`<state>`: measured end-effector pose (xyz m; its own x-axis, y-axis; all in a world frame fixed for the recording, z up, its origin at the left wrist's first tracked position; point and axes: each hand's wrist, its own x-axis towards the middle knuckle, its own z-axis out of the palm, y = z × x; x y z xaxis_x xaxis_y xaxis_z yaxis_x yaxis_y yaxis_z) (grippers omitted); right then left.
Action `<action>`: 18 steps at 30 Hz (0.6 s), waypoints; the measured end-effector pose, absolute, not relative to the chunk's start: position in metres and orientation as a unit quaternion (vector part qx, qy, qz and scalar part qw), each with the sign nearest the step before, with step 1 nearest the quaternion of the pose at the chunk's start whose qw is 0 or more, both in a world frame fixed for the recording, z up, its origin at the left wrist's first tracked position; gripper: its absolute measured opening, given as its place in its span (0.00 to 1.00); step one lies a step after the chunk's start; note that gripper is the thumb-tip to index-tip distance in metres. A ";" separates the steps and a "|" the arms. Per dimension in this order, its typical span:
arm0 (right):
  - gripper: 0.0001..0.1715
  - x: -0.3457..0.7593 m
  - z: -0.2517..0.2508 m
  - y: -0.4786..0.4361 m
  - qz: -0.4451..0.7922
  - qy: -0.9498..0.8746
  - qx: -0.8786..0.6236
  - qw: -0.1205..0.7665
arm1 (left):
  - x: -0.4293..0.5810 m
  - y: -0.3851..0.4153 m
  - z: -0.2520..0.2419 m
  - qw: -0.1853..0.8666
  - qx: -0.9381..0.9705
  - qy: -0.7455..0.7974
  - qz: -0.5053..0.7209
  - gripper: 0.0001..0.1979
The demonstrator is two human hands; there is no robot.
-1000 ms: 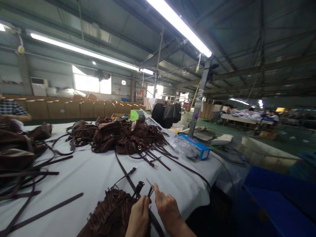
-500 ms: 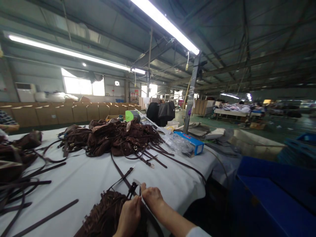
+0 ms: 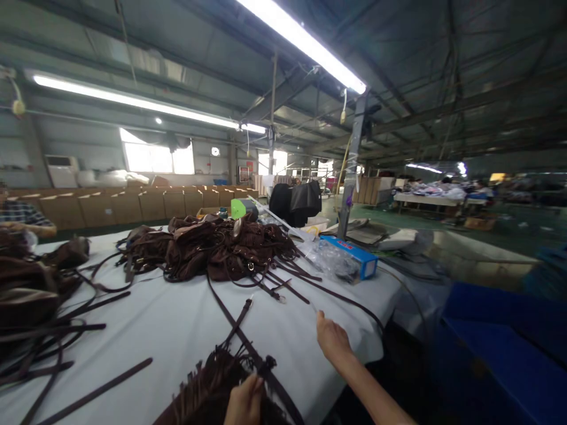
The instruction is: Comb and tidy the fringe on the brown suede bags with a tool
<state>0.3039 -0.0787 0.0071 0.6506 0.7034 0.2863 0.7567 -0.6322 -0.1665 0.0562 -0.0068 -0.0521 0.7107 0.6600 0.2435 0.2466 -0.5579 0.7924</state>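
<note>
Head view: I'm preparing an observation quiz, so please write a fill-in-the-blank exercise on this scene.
1. The fringed bag at the left hand is coloured ____.
2. The small box beside the clear plastic is mainly ____.
3. Right of the wide window, the far wall bears a round ____.
Missing words: brown; blue; clock.

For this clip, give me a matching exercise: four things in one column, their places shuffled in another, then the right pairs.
Things
1. blue box
2. left hand
3. cartons
4. right hand

Places
A. off the fringed bag, to its right
B. in a row beyond the table
C. on the table, beside clear plastic
D. at the fringed bag

Pairs: 1-C, 2-D, 3-B, 4-A
</note>
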 end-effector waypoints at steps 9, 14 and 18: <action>0.22 0.257 -0.059 -0.161 0.053 -0.332 -0.909 0.245 | 0.058 -0.070 0.083 0.402 0.912 -0.074 0.039 0.18; 0.23 0.238 -0.076 -0.202 0.039 -0.351 -0.890 0.289 | -0.055 -0.009 0.015 0.216 0.851 0.384 0.285 0.28; 0.27 0.186 -0.086 -0.197 -0.069 -0.492 -0.819 0.289 | -0.120 0.000 -0.064 0.167 0.763 0.567 0.263 0.48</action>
